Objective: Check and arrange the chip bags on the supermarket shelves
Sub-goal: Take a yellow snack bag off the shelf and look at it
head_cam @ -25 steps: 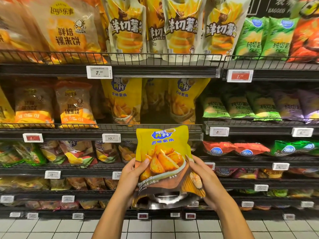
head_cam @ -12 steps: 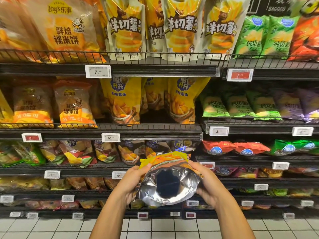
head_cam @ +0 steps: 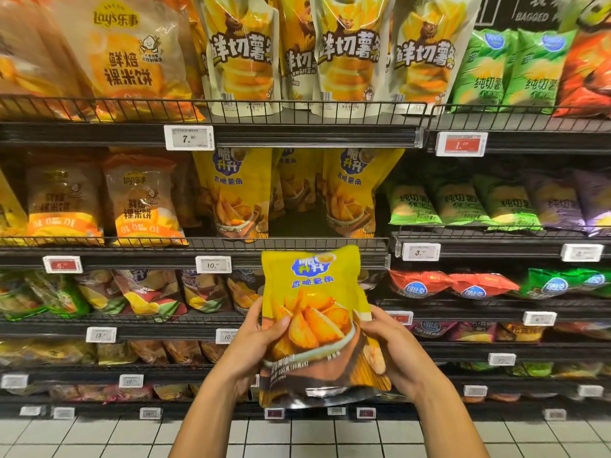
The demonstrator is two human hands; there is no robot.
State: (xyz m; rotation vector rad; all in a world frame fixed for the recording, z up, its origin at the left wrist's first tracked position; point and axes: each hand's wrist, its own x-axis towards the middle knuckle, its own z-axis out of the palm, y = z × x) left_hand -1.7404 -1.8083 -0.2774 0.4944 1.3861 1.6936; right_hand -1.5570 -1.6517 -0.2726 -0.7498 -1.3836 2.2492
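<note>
**Before the snack shelving: one wedge bag in hand**

Before the wire-fronted shelves, a yellow potato-wedge bag [head_cam: 314,322] is held upright, front face to the camera, clear of any shelf. The left hand [head_cam: 254,338] grips its left edge, thumb curled over the front. The right hand [head_cam: 390,345] grips the right edge, fingers wrapped behind. Matching yellow bags [head_cam: 231,190] stand on the shelf above, over a 10-yuan price tag [head_cam: 213,264]. White floor tiles [head_cam: 99,434] lie below.

Yellow chip bag [head_cam: 314,322] upright, front facing out, below matching shelved bags [head_cam: 350,193].
</note>
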